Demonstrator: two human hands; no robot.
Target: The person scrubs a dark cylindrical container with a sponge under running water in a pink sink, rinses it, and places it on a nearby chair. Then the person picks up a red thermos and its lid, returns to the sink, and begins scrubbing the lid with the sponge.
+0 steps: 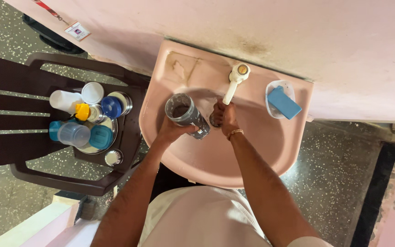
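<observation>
- Two hands are over the pink sink (pixel 252 160): our left hand (pixel 172 130) is wrapped around a dark bottle (pixel 187 114), and our right hand (pixel 224 120) is curled under the tap (pixel 234 82), with a bangle at the wrist. What the right fingers enclose, if anything, we cannot tell.
- The bottle sits in the left palm, just left of the right hand and nearly touching it. Its long axis tilts: the open mouth points up and to the left, away from the tap, and the base points toward the right hand and the drain.
- The left hand alone carries the bottle; the right hand is nearer the spout, which ends directly above it.
- One bottle is in hand, and one tap is on the sink.
- Beyond the right hand, on the sink's ledge, lies one blue block (pixel 283 102) in a clear dish.
- Well to the left of the left hand, a dark chair (pixel 46 176) holds a cluster of small containers (pixel 85 121) and lids in white, blue, teal and yellow; we cannot count them surely.
</observation>
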